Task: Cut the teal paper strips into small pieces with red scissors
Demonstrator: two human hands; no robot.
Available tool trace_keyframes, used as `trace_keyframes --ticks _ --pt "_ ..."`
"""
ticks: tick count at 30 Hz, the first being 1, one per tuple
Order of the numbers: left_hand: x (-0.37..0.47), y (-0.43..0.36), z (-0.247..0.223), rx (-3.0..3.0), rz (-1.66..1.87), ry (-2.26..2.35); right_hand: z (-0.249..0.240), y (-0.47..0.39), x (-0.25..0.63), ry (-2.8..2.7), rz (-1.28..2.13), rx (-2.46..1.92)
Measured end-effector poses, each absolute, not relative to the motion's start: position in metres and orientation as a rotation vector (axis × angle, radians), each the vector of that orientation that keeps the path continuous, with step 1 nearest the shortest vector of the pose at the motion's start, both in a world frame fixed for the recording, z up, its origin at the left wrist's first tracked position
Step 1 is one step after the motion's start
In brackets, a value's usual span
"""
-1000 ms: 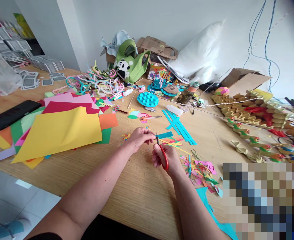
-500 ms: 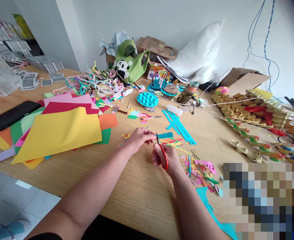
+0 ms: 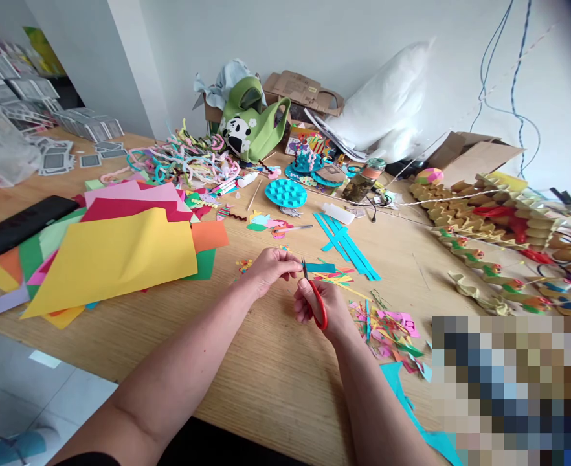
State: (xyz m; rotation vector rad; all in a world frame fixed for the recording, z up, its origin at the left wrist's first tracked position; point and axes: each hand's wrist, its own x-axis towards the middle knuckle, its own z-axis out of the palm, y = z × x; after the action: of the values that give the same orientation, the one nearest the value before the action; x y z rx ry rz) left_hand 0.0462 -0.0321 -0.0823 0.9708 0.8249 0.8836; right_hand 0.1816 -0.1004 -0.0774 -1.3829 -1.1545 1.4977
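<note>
Gripping red-handled scissors [image 3: 320, 299] in our right hand [image 3: 333, 310], we pinch a blue strip [image 3: 323, 267] by its end, our left hand [image 3: 272, 268] just left of the scissors.

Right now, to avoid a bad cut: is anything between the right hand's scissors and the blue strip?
Nothing visible does; the right hand holds the scissors at the blue strip, beside the left hand.
</note>
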Motion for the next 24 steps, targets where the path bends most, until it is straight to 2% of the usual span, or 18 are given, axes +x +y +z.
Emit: trace_keyframes --ticks 24 --pt "0.0457 -0.0323 -0.0814 0.978 0.896 0.837 -0.0727 -0.1009 0.182 -1.206 1.476 -1.433"
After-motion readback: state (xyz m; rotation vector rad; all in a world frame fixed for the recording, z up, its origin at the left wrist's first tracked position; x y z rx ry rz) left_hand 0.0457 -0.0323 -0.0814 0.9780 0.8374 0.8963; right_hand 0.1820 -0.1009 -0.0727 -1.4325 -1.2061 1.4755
